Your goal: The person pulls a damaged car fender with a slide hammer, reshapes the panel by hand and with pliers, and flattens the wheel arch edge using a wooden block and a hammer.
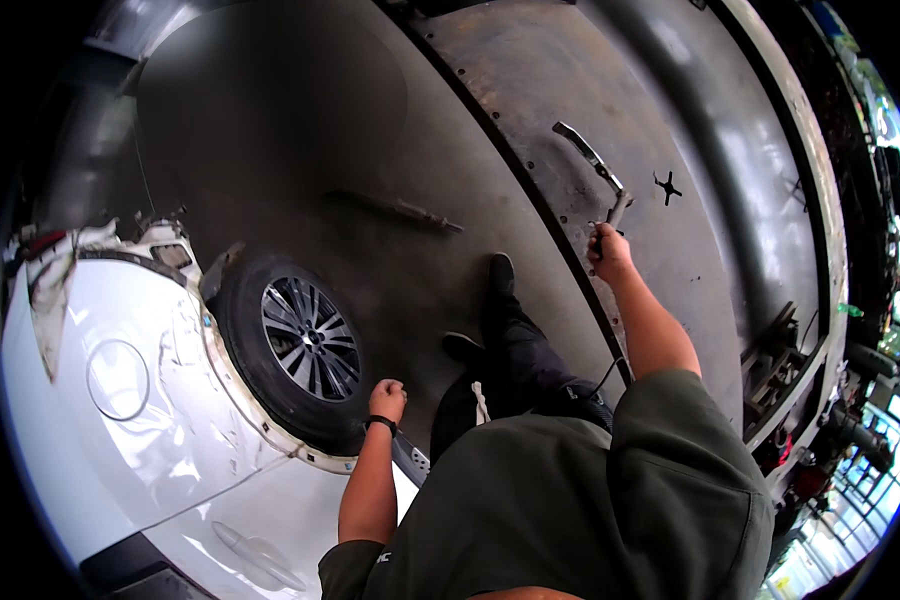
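My right hand (608,252) is wrapped round the dark grip of a metal hand tool (592,158). The tool has a short shaft and a long, flat, slightly bent silver head pointing away from me, held out over the metal platform. My left hand (388,399), below a black wristband, is curled closed beside the wheel (312,338) of a white car, with nothing visible in it. Around the wheel arch the car's white body panel (135,400) is scuffed. At its far end the edge is torn and bare.
A long rod-shaped tool (410,211) lies on the grey floor ahead of my shoes (501,275). To the right runs a raised metal platform (530,60) with a dark edge and a cross-shaped hole. Metal racks and equipment (785,380) stand farther right.
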`<state>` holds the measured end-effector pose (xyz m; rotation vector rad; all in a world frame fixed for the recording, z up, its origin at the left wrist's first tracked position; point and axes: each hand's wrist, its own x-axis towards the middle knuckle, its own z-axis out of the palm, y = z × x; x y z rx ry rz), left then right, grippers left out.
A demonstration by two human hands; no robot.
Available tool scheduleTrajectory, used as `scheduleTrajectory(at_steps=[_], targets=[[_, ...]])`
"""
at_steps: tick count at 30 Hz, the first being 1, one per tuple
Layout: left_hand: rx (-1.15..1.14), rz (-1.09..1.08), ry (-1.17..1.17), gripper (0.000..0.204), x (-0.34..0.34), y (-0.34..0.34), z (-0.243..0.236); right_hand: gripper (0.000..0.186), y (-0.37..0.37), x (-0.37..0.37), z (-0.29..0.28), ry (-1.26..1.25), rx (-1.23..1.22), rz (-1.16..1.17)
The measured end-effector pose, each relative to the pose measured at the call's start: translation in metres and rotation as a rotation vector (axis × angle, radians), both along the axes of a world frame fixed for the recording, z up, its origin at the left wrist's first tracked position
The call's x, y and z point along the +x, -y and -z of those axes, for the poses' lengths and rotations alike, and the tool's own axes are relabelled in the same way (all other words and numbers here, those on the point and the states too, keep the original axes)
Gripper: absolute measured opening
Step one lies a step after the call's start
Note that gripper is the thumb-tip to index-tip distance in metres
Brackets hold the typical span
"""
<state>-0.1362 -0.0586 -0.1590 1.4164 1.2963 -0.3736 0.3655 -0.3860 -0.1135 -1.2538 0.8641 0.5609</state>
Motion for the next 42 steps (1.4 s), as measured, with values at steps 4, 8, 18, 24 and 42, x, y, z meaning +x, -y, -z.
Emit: scheduleTrajectory(at_steps=[4,8,18,24,42], targets=[[0.050,0.099,0.058,0.017,0.071,-0.016,-0.040,0.015,0.045,0.019,0.008,-0.001,-0.280,-0.106],[0.042,0.244,0.071,0.017,0.147,-0.028,-0.050,0.031,0.108,-0.002,0.040,-0.059,-0.475,-0.198],[-0.086,0.771,0.119,0.011,0.283,-0.053,-0.037,0.022,0.177,-0.203,-0.050,0.005,-0.451,-0.180],[0.010,1.154,-0.014,0.013,0.320,-0.036,-0.020,0.016,0.200,-0.445,-0.067,-0.019,-0.668,0.069],[0.238,2.196,0.301,0.020,0.227,0.450,-0.020,0.013,0.210,-0.938,-0.060,-0.437,-0.176,1.135]])
